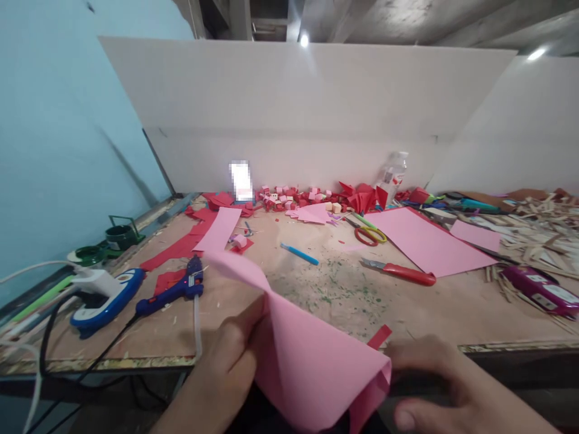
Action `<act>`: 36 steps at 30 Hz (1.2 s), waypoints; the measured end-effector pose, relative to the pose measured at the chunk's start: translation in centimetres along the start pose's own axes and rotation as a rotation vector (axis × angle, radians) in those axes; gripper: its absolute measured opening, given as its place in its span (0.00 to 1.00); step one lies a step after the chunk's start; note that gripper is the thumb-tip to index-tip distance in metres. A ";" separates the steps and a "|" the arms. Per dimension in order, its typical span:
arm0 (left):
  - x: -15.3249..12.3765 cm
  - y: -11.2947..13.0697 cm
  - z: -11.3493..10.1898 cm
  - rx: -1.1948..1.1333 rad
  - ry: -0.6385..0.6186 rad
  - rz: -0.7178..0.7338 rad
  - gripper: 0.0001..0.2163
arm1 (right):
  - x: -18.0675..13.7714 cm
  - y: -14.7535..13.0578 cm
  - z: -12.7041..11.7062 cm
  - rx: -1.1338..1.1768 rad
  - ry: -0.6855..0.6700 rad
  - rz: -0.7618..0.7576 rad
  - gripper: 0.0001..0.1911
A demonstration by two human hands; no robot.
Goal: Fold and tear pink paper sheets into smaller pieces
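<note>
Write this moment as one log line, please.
left hand: holds pink paper sheet | right hand: on sheet's folded edge | blue glue gun: left on table

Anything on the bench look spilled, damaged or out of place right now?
Yes. Green flecks are scattered over the bare wood mid-table, like spilled crumbs. The red box cutter lies with its blade out. The glue gun lies on its side, cord trailing off the edge.

Pink paper sheet (pixel 312 355) between both hands; blue glue gun (pixel 174 289) just beyond left hand (pixel 226 367); red-handled utility knife (pixel 400 272) beyond right hand (pixel 434 380); yellow-and-red scissors (pixel 368 232) farther off.
</note>
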State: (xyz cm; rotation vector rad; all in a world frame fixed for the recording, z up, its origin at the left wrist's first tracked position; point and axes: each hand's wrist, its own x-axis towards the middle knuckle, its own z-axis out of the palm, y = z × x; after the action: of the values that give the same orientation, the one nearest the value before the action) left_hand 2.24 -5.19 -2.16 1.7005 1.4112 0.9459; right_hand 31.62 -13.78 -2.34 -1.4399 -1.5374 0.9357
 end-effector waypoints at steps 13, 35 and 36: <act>1.2 3.0 -2.1 0.246 -0.229 0.365 0.15 | 6.8 -6.6 0.1 0.261 -0.027 -0.186 0.26; -0.2 -2.8 -2.1 0.549 -0.317 0.654 0.16 | 8.8 -5.7 4.8 0.843 0.120 -0.014 0.14; -0.2 -3.0 -2.1 0.559 -0.307 0.671 0.16 | 8.9 -5.7 4.9 0.873 0.122 0.002 0.14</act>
State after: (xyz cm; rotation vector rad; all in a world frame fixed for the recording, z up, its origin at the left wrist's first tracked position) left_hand -1.01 -4.83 -3.83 2.7067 0.9482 0.5884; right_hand 24.72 -5.30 1.60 -0.8361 -0.8428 1.2739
